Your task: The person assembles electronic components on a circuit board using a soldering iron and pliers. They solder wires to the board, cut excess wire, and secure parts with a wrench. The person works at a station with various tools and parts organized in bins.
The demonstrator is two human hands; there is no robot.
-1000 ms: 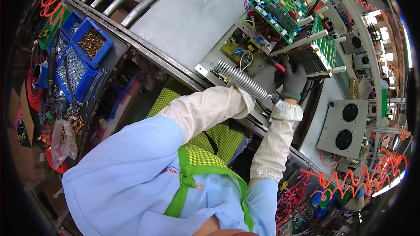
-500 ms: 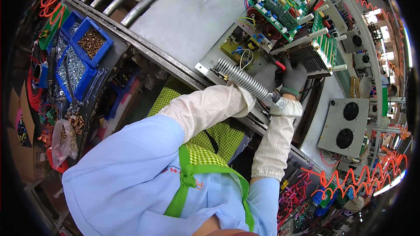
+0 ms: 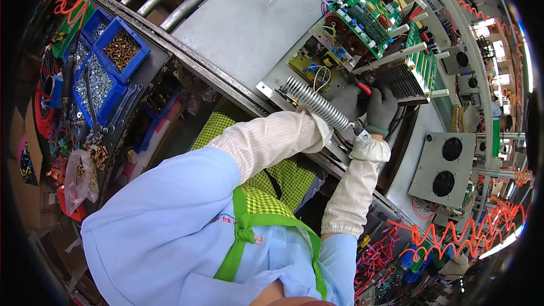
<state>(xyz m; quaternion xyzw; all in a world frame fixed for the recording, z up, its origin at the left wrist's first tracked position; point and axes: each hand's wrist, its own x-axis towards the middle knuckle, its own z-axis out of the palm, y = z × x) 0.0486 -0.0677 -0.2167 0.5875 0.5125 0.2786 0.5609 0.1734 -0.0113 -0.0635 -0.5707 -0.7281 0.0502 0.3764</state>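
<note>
Both my hands, in grey gloves, work inside an open electrical unit with a metal base (image 3: 265, 88). My left hand (image 3: 343, 103) lies behind a large silver coil spring (image 3: 315, 102), which hides part of it, and its fingers cannot be made out. Beside it, my right hand (image 3: 382, 107) has its fingers bent down and closed; whatever they hold is hidden. Between the hands shows a red sleeve (image 3: 364, 88) on a dark lead. A yellowish circuit board (image 3: 309, 59) with white wires sits left of them, and black heatsink fins (image 3: 401, 81) stand to the right.
Green circuit boards (image 3: 365, 14) stand beyond my hands. On the left are blue bins (image 3: 102, 90) of screws and nuts, with wrenches (image 3: 126, 105) beside them. Metal rollers (image 3: 187, 5) lie at the far left. A grey panel with two fans (image 3: 443, 167) and orange coiled hoses (image 3: 459, 232) are right.
My right hand's fingers have drawn closer together and bent down more beside the red sleeve. My left hand stays in nearly the same place. The whole view has shifted slightly.
</note>
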